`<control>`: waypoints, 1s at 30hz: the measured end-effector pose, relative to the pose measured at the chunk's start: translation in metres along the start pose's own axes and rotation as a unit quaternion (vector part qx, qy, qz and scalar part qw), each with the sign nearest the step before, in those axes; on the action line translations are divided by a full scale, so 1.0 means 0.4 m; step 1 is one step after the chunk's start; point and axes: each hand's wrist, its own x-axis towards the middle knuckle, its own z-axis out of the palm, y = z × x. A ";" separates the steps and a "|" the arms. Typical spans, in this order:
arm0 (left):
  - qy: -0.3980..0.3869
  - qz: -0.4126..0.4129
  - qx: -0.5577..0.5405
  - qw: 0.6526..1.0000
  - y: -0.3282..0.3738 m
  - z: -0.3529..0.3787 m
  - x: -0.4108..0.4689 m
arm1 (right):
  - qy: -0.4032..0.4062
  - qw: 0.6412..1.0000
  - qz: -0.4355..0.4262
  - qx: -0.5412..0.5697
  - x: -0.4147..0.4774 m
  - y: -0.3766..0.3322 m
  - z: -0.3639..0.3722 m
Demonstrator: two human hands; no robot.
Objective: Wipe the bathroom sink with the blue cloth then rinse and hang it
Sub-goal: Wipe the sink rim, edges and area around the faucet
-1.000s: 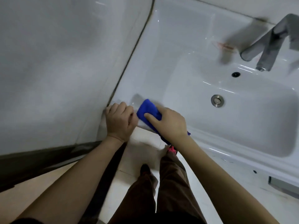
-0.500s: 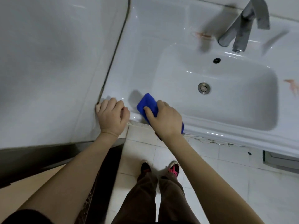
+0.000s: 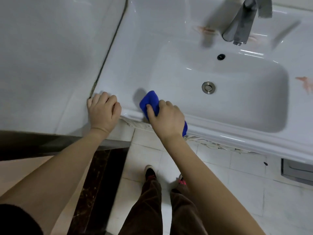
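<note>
The white bathroom sink (image 3: 237,138) fills the upper right, with a rectangular basin and a metal drain (image 3: 208,87). A bunched blue cloth (image 3: 150,100) lies on the sink's front left ledge. My right hand (image 3: 166,118) grips the cloth and presses it against the front rim; part of the cloth shows under my wrist. My left hand (image 3: 104,111) rests with curled fingers on the sink's front left corner, beside the wall, and holds nothing.
A grey faucet (image 3: 240,22) stands at the back of the sink above the overflow hole (image 3: 221,56). Reddish stains (image 3: 207,30) mark the back ledge and right side. A tiled wall (image 3: 50,56) borders the left. My legs and shoes stand on the tiled floor (image 3: 237,192).
The view has shifted so more of the basin and faucet shows. My right hand and cloth stay at the front left rim, sliding slightly; my left hand stays at the corner.
</note>
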 end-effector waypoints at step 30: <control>-0.090 0.011 -0.065 0.994 0.516 0.083 -0.103 | 0.055 0.984 0.166 -0.016 -0.134 0.608 -0.276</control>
